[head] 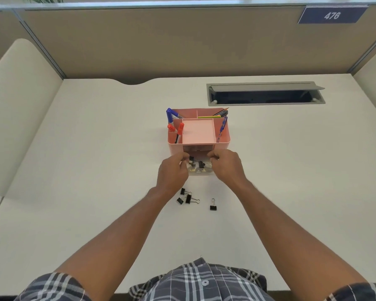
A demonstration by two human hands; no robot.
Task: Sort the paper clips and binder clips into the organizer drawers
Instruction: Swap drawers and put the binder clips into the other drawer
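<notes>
A pink desk organizer [223, 141] stands mid-desk with a clear drawer [200, 171] pulled out at its front. Black binder clips [201, 164] lie inside the drawer. My left hand [173, 172] pinches the drawer's left edge, with a black binder clip [191, 158] right by its fingertips. My right hand [227, 165] pinches the drawer's right edge. Nearer to me on the desk lie three black binder clips in a cluster [186, 197] and one apart [213, 205]. I see no paper clips.
Blue and red markers [179, 129], a blue pen [223, 126] and pencils stand in the organizer's top compartments. A grey cable hatch [265, 94] is open at the back right. Beige partition walls enclose the desk on three sides.
</notes>
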